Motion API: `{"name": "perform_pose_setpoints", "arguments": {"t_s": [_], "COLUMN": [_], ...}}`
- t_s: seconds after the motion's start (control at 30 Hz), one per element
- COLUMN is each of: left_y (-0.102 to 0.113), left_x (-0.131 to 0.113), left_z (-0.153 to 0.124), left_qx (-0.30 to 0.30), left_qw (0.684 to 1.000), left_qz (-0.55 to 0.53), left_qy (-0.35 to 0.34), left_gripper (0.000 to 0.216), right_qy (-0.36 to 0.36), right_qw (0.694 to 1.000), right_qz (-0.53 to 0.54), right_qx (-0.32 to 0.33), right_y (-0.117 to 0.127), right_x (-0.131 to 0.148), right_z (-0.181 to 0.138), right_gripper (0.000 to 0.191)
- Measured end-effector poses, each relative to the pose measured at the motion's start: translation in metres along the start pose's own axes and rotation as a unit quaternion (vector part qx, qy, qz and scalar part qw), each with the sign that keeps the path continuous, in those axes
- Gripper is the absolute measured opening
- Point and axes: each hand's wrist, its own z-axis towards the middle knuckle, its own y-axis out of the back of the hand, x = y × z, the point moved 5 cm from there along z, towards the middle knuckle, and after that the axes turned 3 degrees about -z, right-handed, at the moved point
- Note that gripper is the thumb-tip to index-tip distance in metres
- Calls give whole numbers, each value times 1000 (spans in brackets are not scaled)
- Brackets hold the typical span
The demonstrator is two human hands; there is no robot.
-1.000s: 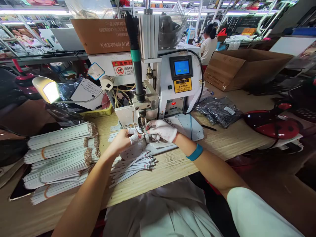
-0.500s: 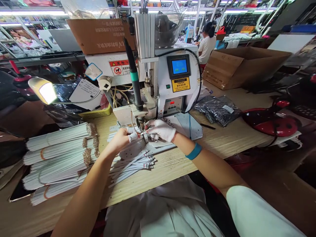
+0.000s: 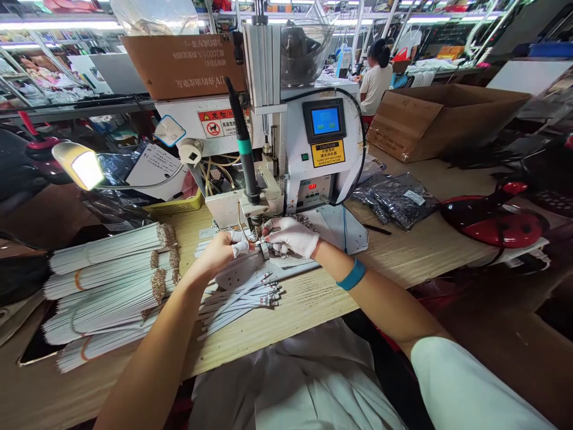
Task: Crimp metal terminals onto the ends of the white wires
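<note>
Flat white cable looked light and floppy, so you pinched it close to its metal end, under the crimper head, between your taped left hand and gloved right hand.

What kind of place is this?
Probably a small electronics workshop making wire assemblies: a bench-mounted terminal crimping machine, bundles of white wires, and a co-worker at a bench beyond.
</note>
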Motion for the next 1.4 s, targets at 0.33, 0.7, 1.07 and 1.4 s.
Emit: {"name": "perform_pose_setpoints", "arguments": {"t_s": [0.33,0.7,1.07,1.4], "left_y": [2,-4,-6,-2], "left_x": [-2,-3,0,-8], "left_z": [-5,-22,-35,-27], "left_qx": [8,-11,89,67], "left_qw": [999,938,913,976], "left_qz": [35,345,398,203], "left_qy": [4,28,-11,-46], "left_gripper": [27,22,22,13], "right_qy": [56,183,165,138], "right_qw": [988,799,795,815], "right_qz": [-140,-542,-573,-550], "right_qx": [-36,-188,-109,-122], "right_y": [16,37,50,37], "right_x": [14,33,31,30], "right_z": [-5,-6,-7,-10], "right_gripper": [16,17,15,11]}}
